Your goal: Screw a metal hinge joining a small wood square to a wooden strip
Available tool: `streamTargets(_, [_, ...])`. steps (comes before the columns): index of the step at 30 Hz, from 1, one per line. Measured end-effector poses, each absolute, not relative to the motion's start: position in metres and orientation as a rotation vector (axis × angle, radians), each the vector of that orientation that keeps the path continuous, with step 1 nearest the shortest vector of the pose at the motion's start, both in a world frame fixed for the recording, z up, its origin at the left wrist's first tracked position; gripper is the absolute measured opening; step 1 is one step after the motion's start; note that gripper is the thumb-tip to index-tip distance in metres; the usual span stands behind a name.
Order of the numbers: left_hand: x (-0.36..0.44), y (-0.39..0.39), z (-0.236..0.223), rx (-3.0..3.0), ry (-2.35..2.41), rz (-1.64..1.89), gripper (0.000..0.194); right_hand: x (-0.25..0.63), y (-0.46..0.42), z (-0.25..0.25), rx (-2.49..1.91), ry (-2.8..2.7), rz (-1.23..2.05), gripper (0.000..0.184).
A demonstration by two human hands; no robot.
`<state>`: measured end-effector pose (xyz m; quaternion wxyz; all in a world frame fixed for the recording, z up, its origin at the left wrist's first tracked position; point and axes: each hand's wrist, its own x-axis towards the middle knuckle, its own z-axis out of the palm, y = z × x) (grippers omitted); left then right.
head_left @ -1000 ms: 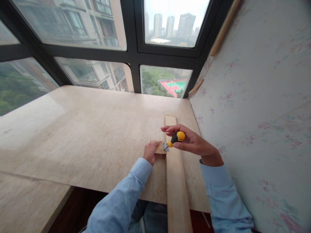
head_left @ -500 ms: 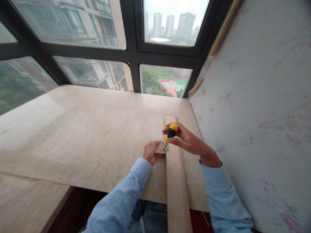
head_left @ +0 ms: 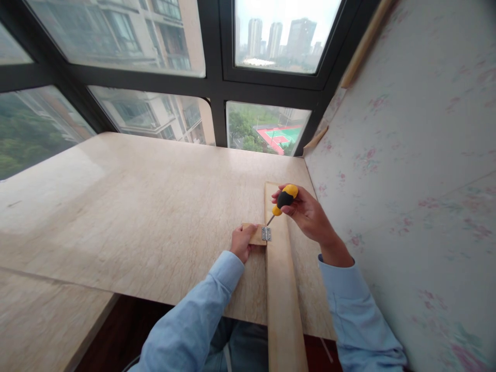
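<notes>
My right hand (head_left: 300,209) is closed round the yellow and black handle of a screwdriver (head_left: 287,197). The thin shaft slants down to the left, its tip close to the upper edge of a small metal hinge (head_left: 266,234); whether it touches cannot be made out. The hinge lies across the joint between a short wood block (head_left: 256,235) and a long wooden board (head_left: 282,289). On the left, my left hand (head_left: 242,242) grips the block, thumb on top, against the board's side. Part of the block is hidden under my fingers.
The board rests on a beige stone-patterned ledge (head_left: 155,206) and juts over its front edge toward my lap. Dark-framed windows (head_left: 217,88) rise behind the ledge. A flowered wall (head_left: 406,181) stands close on the right. A gap opens below the ledge's front edge.
The screwdriver first turned more upright over the hinge, then my right hand lifted it up and away, uncovering the hinge. My left hand keeps its hold on the block. The view shifts slightly.
</notes>
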<state>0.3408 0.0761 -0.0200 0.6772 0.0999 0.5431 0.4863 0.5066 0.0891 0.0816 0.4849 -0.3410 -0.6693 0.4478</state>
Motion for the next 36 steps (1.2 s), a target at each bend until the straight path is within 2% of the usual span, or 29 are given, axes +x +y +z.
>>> streamTargets(9, [0.340, 0.075, -0.026, 0.291, 1.183, 1.100, 0.034, 0.507, 0.097, 0.072, -0.801, -1.637, 1.147, 0.044])
streamTargets(36, [0.344, 0.077, -0.031, 0.336, 1.319, 1.086, 0.037, 0.507, 0.100, 0.067, -0.725, -1.664, 1.198, 0.037])
